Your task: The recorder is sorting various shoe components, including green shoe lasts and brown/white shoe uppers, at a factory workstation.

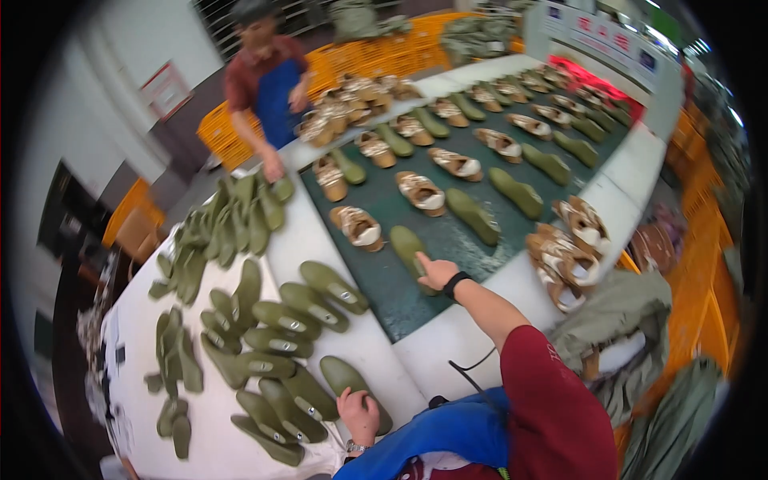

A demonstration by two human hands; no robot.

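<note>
My right hand [438, 274] reaches over the green belt, index finger stretched out and touching a green insole [407, 242] that lies flat there. Lower down, my left hand [358, 414] has its fingers bent over the edge of another green insole [342, 374] above the white table. Beside that hand, several more insoles [276, 342] lie in overlapping rows, some with a small white mark at the heel. Brown-and-white shoes [358, 227] stand in rows on the belt, alternating with green insoles [472, 214].
Across the table a person [268, 84] in a blue apron has a hand near a heap of insoles [232, 216]. Shoes are piled at the belt's far side [344, 108] and on its near rim [566, 256]. Orange crates [704, 272] and grey-green sacks [616, 336] stand to my right.
</note>
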